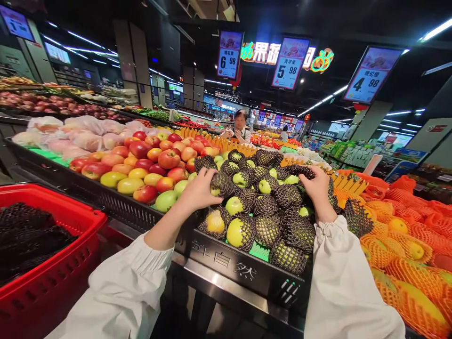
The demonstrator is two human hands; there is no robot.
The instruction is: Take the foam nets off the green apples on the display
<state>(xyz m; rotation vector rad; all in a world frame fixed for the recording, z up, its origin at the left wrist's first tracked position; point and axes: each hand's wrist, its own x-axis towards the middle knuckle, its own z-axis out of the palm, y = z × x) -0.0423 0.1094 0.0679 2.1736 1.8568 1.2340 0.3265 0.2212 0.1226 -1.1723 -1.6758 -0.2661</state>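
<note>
Green apples in black foam net sleeves fill the front of a black display bin. My left hand is closed around a netted green apple at the left edge of this pile. At the pile's right side, my right hand pinches a black foam net; whether an apple sits inside that net I cannot tell. Between the two hands lie more netted apples, some with bare green skin showing through the net openings.
On the left stands a red basket holding black foam nets. Red and yellow apples lie beyond my left hand. Orange-netted fruit is at the right. Past the bins a person faces this way; price signs hang overhead.
</note>
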